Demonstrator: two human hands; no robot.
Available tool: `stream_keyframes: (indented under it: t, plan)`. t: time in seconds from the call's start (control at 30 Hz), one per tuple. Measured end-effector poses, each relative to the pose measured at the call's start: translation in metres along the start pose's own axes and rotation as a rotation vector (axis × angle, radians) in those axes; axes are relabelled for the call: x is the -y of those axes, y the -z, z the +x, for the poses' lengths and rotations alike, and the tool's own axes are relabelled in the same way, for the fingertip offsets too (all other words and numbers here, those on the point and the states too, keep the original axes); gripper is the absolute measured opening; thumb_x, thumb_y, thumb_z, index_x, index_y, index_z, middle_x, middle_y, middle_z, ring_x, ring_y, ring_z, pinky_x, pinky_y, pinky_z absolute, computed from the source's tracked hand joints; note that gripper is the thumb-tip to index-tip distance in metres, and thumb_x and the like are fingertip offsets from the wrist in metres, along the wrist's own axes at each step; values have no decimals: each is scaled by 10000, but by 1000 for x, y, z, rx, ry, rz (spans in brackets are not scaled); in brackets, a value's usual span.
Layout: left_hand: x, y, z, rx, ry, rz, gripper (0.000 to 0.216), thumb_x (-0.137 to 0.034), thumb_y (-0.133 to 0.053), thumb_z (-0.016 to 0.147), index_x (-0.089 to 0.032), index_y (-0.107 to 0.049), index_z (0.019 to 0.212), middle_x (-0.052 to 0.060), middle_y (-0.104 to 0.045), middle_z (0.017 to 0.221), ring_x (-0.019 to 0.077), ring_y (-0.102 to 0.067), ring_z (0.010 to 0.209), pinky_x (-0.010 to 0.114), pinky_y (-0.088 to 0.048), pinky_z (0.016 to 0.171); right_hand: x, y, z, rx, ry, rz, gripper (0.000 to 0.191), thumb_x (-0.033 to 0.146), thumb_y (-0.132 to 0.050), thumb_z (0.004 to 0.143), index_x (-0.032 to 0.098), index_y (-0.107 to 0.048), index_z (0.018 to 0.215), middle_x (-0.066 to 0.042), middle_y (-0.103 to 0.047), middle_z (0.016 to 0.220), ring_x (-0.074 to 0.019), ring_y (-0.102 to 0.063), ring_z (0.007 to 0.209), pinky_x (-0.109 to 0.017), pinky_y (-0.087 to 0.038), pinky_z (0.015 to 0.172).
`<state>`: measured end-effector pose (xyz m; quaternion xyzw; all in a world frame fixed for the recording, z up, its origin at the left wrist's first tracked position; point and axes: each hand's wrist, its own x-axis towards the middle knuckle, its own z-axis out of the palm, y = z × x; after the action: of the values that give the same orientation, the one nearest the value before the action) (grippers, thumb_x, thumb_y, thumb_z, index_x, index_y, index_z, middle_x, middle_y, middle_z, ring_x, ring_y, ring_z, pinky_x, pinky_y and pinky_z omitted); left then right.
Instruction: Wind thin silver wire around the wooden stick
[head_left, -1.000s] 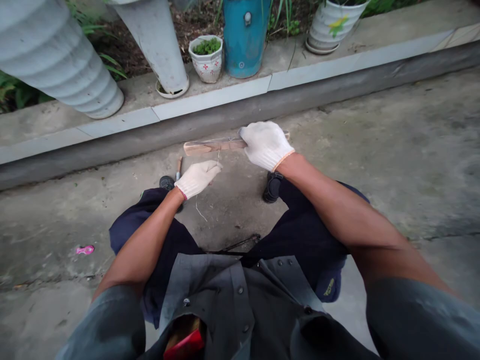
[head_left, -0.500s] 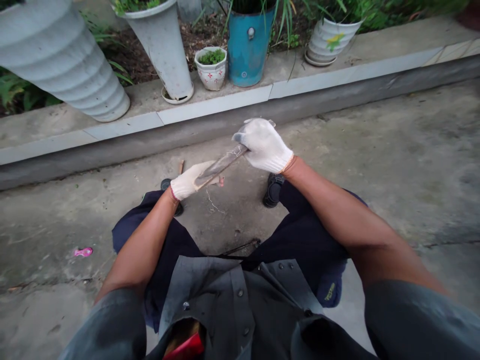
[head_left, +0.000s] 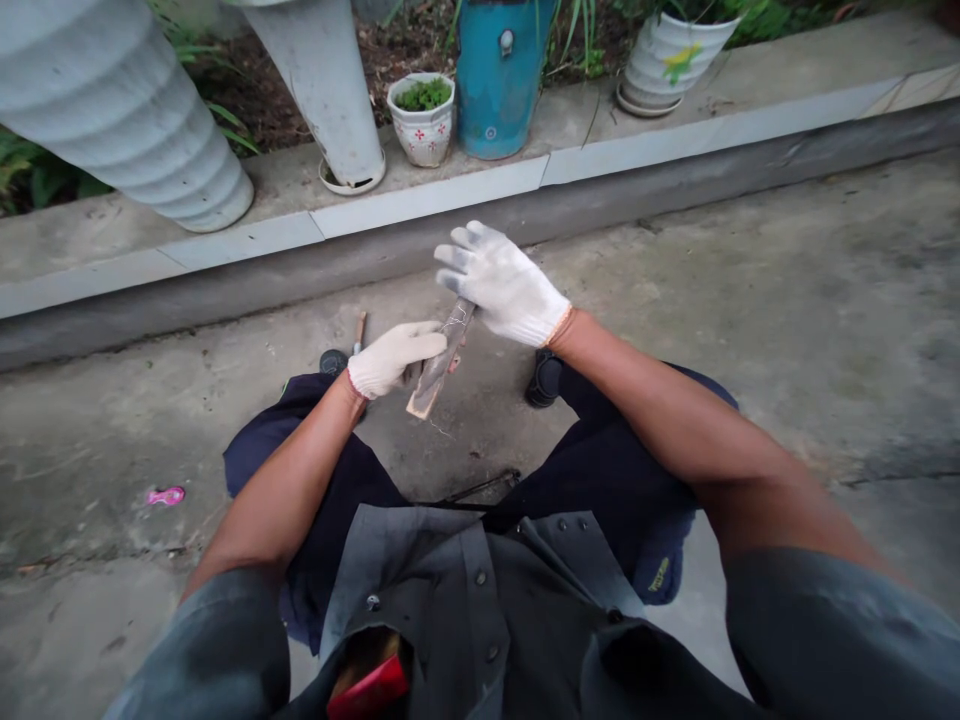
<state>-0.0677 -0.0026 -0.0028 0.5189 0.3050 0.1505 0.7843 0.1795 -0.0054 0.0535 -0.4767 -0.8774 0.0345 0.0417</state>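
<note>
Both hands wear white knit gloves and meet over the concrete ground between my knees. My right hand (head_left: pixel 501 282) is closed round the upper end of a flat wooden stick (head_left: pixel 437 367), which slants down towards me. A thin wire (head_left: pixel 457 318) is wound about the stick near that hand. My left hand (head_left: pixel 393 357) grips the stick's lower part from the left, its fingers curled against it. A loose strand of wire hangs under the stick.
A raised kerb (head_left: pixel 420 205) runs across ahead, carrying grey ribbed planters (head_left: pixel 127 110), a small white pot (head_left: pixel 424 118), a blue pot (head_left: pixel 499 75) and a white pot (head_left: pixel 671 55). A tool handle (head_left: pixel 359 331) lies by my left foot. A pink scrap (head_left: pixel 166 495) lies at left.
The stick has swung from lying level across in front of me to pointing down towards me. My left hand has closed on its lower part, and my right hand has turned over its top.
</note>
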Motion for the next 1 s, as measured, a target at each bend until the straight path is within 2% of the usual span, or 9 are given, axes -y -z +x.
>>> stream_keyframes:
  t: [0.17,0.27,0.33,0.43,0.53,0.63,0.77,0.87,1.0]
  plan:
    - [18,-6,21,-217,-134,42,415,-463,-937,830,-169,-685,981,38,-715,873,132,-650,732,225,-498,657,-2,-8,-8,-142,-349,93,619,297,-601,1033,102,-585,1620,-216,-539,1690,-389,-486,1543,-511,-381,1302]
    - [23,-8,33,-385,-145,114,310,-383,-850,891,-180,-654,1021,52,-738,953,141,-679,779,246,-548,729,-2,-20,-18,120,-423,421,598,500,-596,1084,114,-647,1538,-207,-730,1439,-316,-706,1240,-412,-564,1053]
    - [24,-9,38,-470,-158,169,268,-347,-815,919,-178,-653,1049,81,-772,1029,165,-718,867,275,-590,819,5,-28,-20,307,-394,610,493,520,-650,1056,170,-719,1396,-134,-810,1236,-245,-747,1031,-329,-575,885]
    - [25,-8,41,-540,-155,281,271,-337,-814,932,-170,-698,1112,110,-811,1092,207,-746,975,306,-610,882,22,-33,-14,332,-382,634,348,467,-728,995,198,-756,1214,-85,-832,1070,-208,-740,899,-285,-534,780]
    - [25,-5,41,-526,-125,298,293,-395,-799,975,-174,-734,1155,101,-822,1053,212,-761,902,309,-620,817,34,-33,-5,286,-392,595,290,452,-675,1019,203,-775,1128,-96,-828,996,-210,-741,854,-284,-505,742]
    - [24,-3,38,-413,-97,207,312,-441,-788,1003,-176,-737,1160,85,-807,996,161,-722,681,274,-583,644,32,-34,-3,276,-463,503,285,404,-613,1030,209,-799,1123,-110,-822,962,-220,-741,814,-296,-499,714]
    - [19,-6,29,-268,5,152,315,-403,-833,990,-157,-751,1168,47,-760,848,123,-630,535,261,-560,561,21,-40,-4,199,-598,309,365,301,-619,980,162,-790,1271,-199,-819,1138,-295,-764,962,-349,-529,791]
    - [11,-5,22,-260,39,165,300,-425,-832,1012,-155,-783,1133,9,-691,720,105,-555,486,269,-577,572,11,-42,-2,149,-640,143,379,266,-631,975,109,-803,1273,-273,-789,1217,-352,-754,1062,-403,-543,868]
    - [-8,11,10,-297,91,317,262,-403,-863,976,-165,-849,1085,15,-655,666,98,-497,465,249,-457,482,-8,-35,1,159,-571,-27,339,192,-603,991,35,-835,1181,-324,-767,1186,-413,-709,1178,-508,-507,1018]
